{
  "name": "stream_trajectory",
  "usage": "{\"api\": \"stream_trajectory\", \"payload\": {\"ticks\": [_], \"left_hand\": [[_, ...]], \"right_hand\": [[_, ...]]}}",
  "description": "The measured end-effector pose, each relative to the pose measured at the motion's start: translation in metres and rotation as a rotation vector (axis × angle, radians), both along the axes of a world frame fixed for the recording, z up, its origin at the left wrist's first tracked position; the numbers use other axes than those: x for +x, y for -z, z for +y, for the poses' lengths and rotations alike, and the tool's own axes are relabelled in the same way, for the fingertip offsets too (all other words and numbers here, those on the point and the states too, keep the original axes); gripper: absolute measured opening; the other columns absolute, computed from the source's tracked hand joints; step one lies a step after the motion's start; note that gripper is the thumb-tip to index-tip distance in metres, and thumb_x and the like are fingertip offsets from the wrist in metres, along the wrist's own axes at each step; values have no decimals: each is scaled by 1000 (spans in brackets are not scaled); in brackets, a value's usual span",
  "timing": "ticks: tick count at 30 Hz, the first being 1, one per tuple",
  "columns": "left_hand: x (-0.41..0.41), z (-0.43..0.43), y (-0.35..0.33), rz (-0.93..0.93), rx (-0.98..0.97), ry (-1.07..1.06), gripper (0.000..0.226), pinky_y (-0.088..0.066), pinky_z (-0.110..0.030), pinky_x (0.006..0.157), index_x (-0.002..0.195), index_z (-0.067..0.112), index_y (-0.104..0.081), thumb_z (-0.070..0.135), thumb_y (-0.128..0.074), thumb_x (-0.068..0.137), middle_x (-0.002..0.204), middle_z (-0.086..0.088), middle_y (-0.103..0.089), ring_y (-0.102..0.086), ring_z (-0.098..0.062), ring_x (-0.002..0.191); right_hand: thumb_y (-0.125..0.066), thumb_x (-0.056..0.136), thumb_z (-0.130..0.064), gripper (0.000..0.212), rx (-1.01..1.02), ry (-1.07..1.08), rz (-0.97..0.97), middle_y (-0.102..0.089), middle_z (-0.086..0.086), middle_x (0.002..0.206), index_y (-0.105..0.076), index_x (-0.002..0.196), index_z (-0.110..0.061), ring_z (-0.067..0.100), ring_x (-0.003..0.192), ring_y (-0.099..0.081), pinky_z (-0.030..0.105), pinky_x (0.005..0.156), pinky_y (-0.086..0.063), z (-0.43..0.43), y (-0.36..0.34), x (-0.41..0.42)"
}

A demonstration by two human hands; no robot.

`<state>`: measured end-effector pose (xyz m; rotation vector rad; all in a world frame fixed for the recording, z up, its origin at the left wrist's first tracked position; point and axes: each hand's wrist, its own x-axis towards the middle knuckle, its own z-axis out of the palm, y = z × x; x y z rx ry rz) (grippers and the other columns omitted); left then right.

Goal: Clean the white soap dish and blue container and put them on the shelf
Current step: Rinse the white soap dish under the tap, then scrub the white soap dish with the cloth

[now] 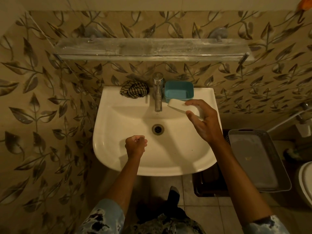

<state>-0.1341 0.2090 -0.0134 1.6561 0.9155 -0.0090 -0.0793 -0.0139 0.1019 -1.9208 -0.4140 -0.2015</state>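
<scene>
1. A checked cloth lies bunched on the back ledge of the sink, left of the tap.
2. The left hand hangs over the basin near the drain. Its grip is closed into a fist, with nothing visible inside it.
3. The shelf, a clear pane on the wall, runs above the tap and well above both task items.
4. The blue container stands open side up on the back ledge, just right of the tap. It looks like thin, stiff plastic: probably light, and slick once wet. Pinching one short wall, thumb inside, would likely hold it best.
5. The white soap dish is held tilted above the basin's right side, just in front of the blue container. The right hand has it in its grip, thumb on the near edge and fingers over the far one. It seems rigid, light and smooth, so soap film could make it slide. Spanning its width, as here, suits it.
6. A grey tray sits beside the sink, far right.
</scene>
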Motion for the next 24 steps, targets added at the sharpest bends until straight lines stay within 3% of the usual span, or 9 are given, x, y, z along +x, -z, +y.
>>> {"api": "stream_trajectory", "payload": {"ticks": [3,9,13,15,17,19,21,24], "left_hand": [[1,1,2,9,3,3,15,-49,-24,51,94,4,-68,13,-57,89,78,-10,-69,-65,-18,66],[3,4,8,26,-2,12,16,-47,-23,50,95,3,-68,11,-55,88,78,-12,-69,-65,-20,67],[7,7,12,28,8,18,16,-50,-25,51,95,3,-68,10,-56,88,79,-13,-70,-65,-20,68],[12,12,12,20,26,19,14,-53,-28,55,93,4,-68,8,-56,87,82,-14,-70,-66,-23,72],[23,19,12,-5,96,39,13,-57,-34,68,92,8,-68,6,-57,86,90,-14,-71,-67,-25,82],[39,27,6,-36,239,140,18,-50,-28,77,101,7,-66,5,-59,85,100,-10,-68,-63,-20,89],[59,35,-1,-87,389,256,27,-47,-28,83,111,7,-62,6,-61,84,109,-12,-63,-60,-21,97],[95,51,-14,-257,631,443,39,-44,-42,97,118,5,-56,4,-64,80,117,-17,-56,-52,-32,112]], "right_hand": [[-57,88,-25,24,13,-2,-12,-60,-1,117,-60,110,-17,3,115,-53,16,94,-44,1,3,-1],[-59,87,-25,24,2,-32,-29,-62,3,118,-61,109,-17,19,117,-55,30,99,-46,0,12,-2],[-57,88,-28,25,34,-6,31,-62,1,117,-60,110,-17,14,115,-55,22,96,-46,-1,16,0],[-57,88,-27,26,100,20,112,-61,-9,117,-59,113,-18,10,114,-55,30,92,-52,-2,20,-2],[-57,91,-20,31,237,67,220,-58,-16,120,-56,121,-18,13,113,-57,42,80,-58,-2,23,-5],[-55,91,-17,42,427,150,361,-57,-14,122,-50,133,-18,17,113,-59,44,74,-60,-1,28,-9],[-55,85,-20,52,684,206,578,-56,-7,123,-49,137,-20,22,114,-58,49,76,-58,1,35,-14],[-55,80,-22,50,1021,219,880,-50,7,133,-55,130,-18,32,121,-51,54,83,-54,0,49,-21]]}}
